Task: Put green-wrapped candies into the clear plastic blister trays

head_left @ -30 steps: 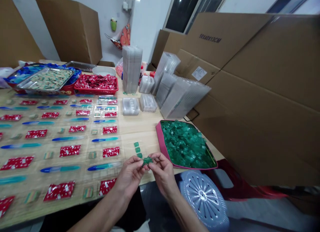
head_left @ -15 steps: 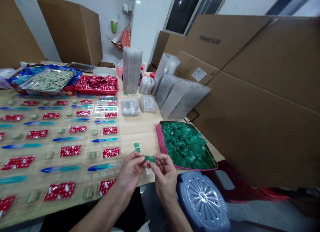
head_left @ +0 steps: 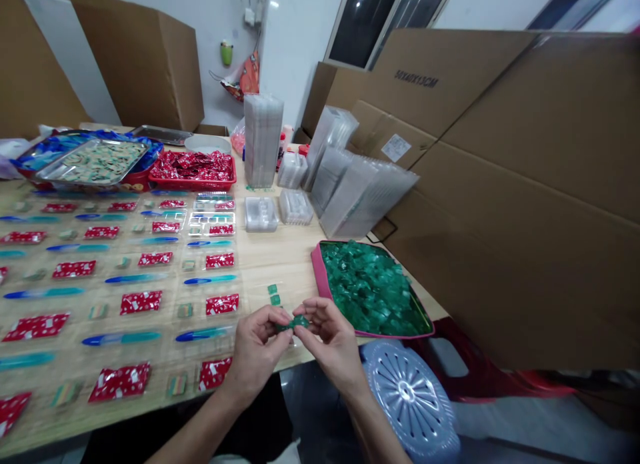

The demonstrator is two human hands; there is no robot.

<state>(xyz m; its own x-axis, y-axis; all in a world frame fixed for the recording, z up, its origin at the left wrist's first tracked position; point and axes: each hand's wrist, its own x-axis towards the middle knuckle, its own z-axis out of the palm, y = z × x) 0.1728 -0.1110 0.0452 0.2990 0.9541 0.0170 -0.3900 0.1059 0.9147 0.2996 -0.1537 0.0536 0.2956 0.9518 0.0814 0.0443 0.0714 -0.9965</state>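
Note:
Between the fingertips of both hands is a small green film packet [head_left: 300, 321], held above the table's front edge. My left hand [head_left: 260, 344] pinches its left end; my right hand [head_left: 330, 341] pinches the right end. What lies inside the packet cannot be made out. Two small green squares [head_left: 273, 295] lie on the table just beyond my fingers. To the right of my right hand stands a pink-rimmed container [head_left: 323, 277], heaped with green film pieces [head_left: 367, 287]. Left of my left hand sit clear trays with a blue pen [head_left: 203, 334] and a red patterned packet [head_left: 215, 373].
Rows of filled clear trays cover the table's left side. Behind them stand a red tray [head_left: 235, 174] of red packets and a metal tray [head_left: 55, 174]. Stacks of clear plastic trays [head_left: 263, 141] stand at the back. Cardboard [head_left: 500, 204] walls the right; a blue stool [head_left: 410, 397] is below.
Both hands have shifted their grip on the green packet, and my right hand's fingers have moved slightly left and up. The packet sits slightly lower and its shape looks different.

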